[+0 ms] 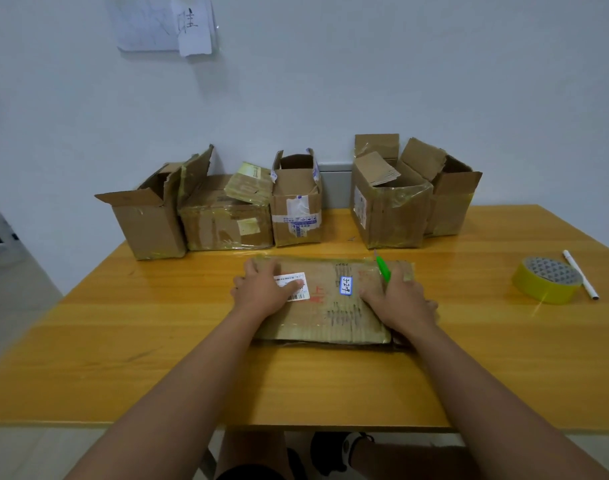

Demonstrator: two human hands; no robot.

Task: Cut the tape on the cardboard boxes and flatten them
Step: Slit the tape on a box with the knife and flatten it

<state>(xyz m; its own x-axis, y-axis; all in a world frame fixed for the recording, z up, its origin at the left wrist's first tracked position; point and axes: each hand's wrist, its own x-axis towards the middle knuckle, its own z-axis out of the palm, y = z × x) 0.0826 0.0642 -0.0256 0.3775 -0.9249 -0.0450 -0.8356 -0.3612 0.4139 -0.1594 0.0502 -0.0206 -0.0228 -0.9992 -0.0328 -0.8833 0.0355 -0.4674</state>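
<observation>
A flattened cardboard box (330, 306) lies in the middle of the wooden table (157, 323), with a white label, a small blue tag and red writing on top. My left hand (266, 289) presses flat on its left part, fingers spread over the white label. My right hand (396, 299) presses on the right part while holding a green utility knife (382, 268), whose blade points away from me. Several opened, taped cardboard boxes (227, 216) stand in a row along the table's far edge by the wall.
A roll of yellow tape (547, 280) sits at the right of the table with a white pen (580, 273) beside it. The wall is close behind the boxes. A grey cabinet stands off the table's left. My legs show under the near edge.
</observation>
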